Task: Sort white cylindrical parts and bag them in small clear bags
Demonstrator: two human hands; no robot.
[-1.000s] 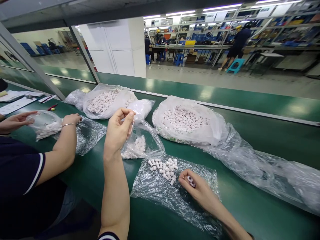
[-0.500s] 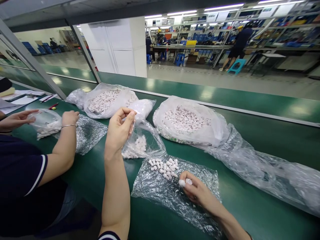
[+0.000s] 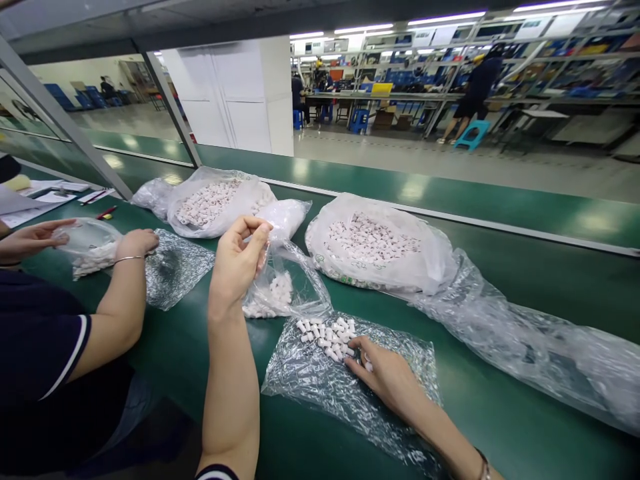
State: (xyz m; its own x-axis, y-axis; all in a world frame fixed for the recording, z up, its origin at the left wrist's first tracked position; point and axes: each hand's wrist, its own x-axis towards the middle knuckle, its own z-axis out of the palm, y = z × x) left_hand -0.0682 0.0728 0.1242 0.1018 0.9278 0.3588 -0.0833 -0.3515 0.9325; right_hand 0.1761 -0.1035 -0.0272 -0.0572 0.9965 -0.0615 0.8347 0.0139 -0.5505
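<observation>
Gathering stage, probably: white piece [image 3: 369, 366] is being palmed by right hand [image 3: 384, 375], fingers [image 3: 361, 343] parted at the pile [image 3: 327, 337]; bag [image 3: 277, 259] is being pinched by left hand [image 3: 236, 259]. Light pinch likely being needed next.

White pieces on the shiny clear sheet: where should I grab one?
Perhaps pinch one of the white pieces by its sides, at the pile's near edge, coming from the right, where the right hand is. They're short and stubby, so a pinch could fit across; they crowd together, but the clear sheet leaves room there.
</observation>
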